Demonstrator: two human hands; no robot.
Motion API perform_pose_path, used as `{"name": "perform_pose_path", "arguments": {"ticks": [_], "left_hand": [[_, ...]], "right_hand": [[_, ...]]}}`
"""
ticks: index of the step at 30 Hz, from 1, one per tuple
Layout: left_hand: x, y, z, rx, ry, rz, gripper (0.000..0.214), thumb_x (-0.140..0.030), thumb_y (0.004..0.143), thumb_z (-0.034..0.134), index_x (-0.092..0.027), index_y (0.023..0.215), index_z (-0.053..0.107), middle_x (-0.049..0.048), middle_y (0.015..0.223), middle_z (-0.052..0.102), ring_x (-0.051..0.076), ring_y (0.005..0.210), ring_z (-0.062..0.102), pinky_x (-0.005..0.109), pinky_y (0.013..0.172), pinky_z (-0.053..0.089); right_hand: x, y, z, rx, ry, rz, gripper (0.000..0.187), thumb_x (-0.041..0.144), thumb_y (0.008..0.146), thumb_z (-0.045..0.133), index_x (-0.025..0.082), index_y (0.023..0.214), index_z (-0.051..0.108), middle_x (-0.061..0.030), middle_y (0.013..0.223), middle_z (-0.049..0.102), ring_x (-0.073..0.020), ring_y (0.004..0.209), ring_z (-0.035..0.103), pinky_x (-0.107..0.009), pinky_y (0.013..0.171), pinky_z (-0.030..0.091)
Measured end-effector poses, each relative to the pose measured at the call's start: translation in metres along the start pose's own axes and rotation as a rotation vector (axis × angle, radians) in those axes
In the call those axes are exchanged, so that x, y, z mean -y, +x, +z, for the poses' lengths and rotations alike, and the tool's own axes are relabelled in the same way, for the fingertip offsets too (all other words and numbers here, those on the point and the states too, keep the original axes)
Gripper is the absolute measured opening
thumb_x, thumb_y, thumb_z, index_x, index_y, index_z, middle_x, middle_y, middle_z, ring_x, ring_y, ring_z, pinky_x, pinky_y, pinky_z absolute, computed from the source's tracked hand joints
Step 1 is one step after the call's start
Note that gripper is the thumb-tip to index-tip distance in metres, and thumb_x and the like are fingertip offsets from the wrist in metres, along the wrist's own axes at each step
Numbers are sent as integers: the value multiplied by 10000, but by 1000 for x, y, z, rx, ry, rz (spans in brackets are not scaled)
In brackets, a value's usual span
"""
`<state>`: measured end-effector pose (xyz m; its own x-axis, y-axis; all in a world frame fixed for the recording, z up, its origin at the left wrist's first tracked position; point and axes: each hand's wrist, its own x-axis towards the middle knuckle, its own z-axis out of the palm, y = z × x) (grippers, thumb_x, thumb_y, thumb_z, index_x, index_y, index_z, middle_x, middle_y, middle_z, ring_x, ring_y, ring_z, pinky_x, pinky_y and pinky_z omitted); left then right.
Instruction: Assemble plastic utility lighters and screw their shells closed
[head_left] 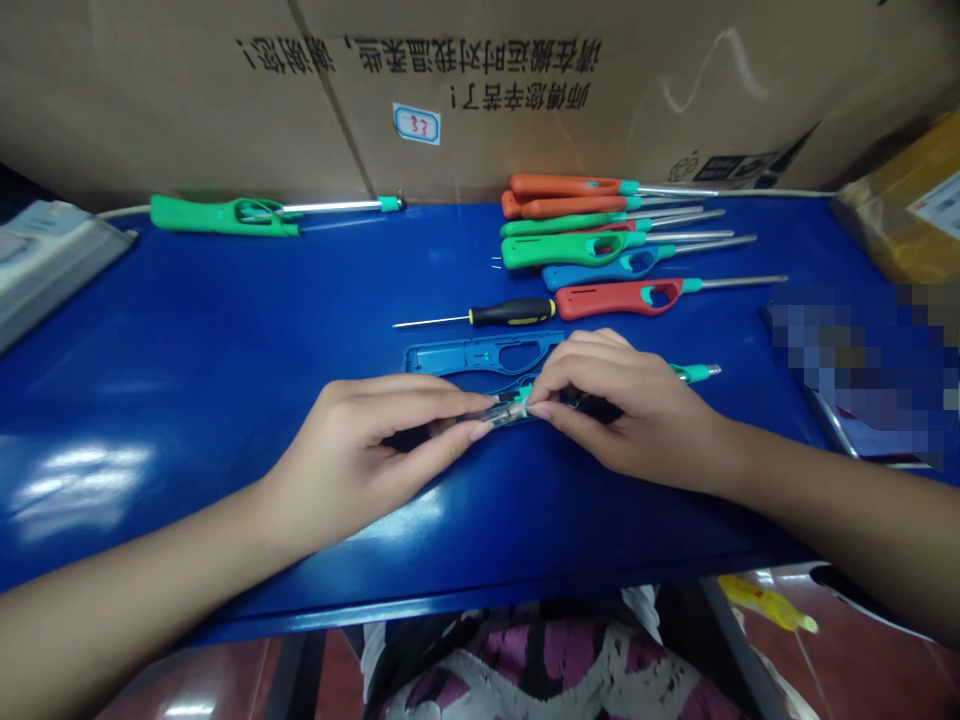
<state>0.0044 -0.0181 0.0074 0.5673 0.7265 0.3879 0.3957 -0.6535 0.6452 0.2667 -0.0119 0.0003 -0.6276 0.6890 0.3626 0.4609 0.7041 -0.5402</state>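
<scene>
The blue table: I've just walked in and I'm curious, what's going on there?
A person's left hand and right hand pinch a small clear-and-metal part over the glossy blue table. Just beyond lies an open blue plastic handle half, then a black-and-yellow-handled screwdriver. Orange, green, blue and red long-nosed lighters lie farther back, near the brown cardboard.

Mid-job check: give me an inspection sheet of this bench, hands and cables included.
Surface: blue tabletop, glossy, with bright reflections.
Job's things: small clear-and-metal part between the hands; blue handle shell lying just behind.
Clutter: black-and-yellow screwdriver; long-necked lighters clustered back right; green lighter back left.
Hands: left hand and right hand pinch opposite ends of the small clear-and-metal part.
Cables: thin pale strip along the cardboard's foot; can't tell whether it's a cable.
Surroundings: cardboard behind, labelled 33; yellowish box right.
</scene>
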Motion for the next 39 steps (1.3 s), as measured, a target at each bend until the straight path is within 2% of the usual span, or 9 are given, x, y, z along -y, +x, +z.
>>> {"name": "perform_pose_path", "arguments": {"ticks": [4, 9, 22, 33, 39], "left_hand": [[2, 0, 0, 5, 9, -36, 202, -260, 915, 760, -191, 1103, 792, 44, 993, 802, 147, 856, 758, 199, 707, 602], [3, 0, -2, -47, 32, -29, 180, -252, 908, 773, -195, 1077, 796, 26, 996, 805, 123, 866, 748, 192, 816, 598], [1, 2, 1, -55, -4, -77, 153, -242, 893, 785, -207, 1042, 793, 15, 974, 810, 112, 794, 739, 184, 691, 583], [0, 1, 3, -69, -62, -124, 173, -228, 865, 814, -219, 1037, 797, -21, 888, 782, 75, 694, 682, 183, 671, 561], [-1, 1, 4, -78, -43, -151, 145, -255, 872, 812, -220, 1012, 798, -2, 944, 809, 113, 768, 730, 205, 683, 580]], "right_hand": [[0, -1, -1, 19, -3, 4, 75, 210, 994, 629, 200, 920, 632, -8, 891, 709, -161, 867, 624, -347, 827, 420], [-1, 0, -1, 14, 25, 8, 38, 186, 978, 643, 186, 942, 654, -14, 904, 722, -159, 881, 635, -344, 847, 440], [-1, 0, 0, -14, 58, -22, 69, 174, 982, 645, 176, 917, 668, -11, 888, 723, -152, 864, 630, -355, 830, 436], [0, 1, 2, -30, 60, -14, 74, 173, 975, 650, 182, 905, 672, -10, 882, 729, -156, 856, 641, -364, 826, 441], [0, 1, 2, -31, 61, 15, 83, 180, 971, 653, 176, 890, 671, -11, 870, 731, -153, 851, 642, -359, 827, 439]]}}
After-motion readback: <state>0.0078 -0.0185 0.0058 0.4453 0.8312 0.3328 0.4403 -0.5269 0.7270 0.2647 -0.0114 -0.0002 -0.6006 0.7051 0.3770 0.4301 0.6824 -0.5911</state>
